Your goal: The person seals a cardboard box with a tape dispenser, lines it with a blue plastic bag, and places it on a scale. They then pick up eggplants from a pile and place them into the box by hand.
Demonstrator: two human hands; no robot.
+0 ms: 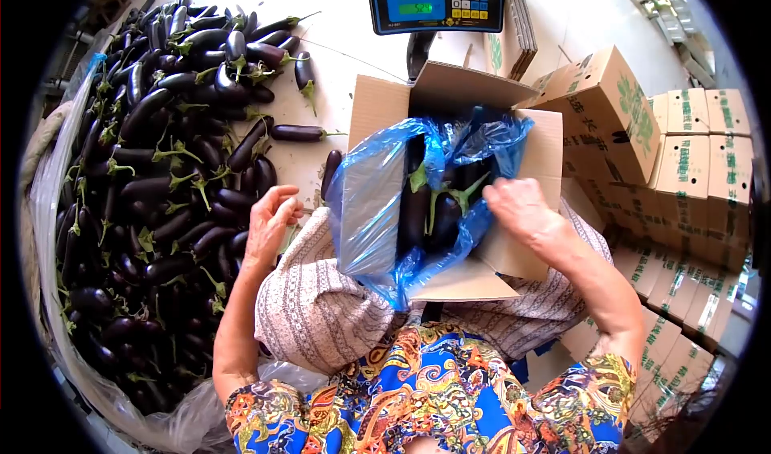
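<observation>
In front of me stands an open cardboard box, lined with a blue plastic bag. Several dark eggplants lie inside, their green stems showing. At the box's right side my right hand has its fingers closed on the edge of the blue bag. My left hand is off the box to the left, beside the big eggplant pile. Its fingers are loosely bent and hold nothing that I can see. A single eggplant lies between that hand and the box.
A scale display with lit green digits stands behind the box. Clear plastic sheeting borders the pile on the left. To the right are a tilted cardboard box and stacked printed cartons. Flattened cardboard leans near the scale.
</observation>
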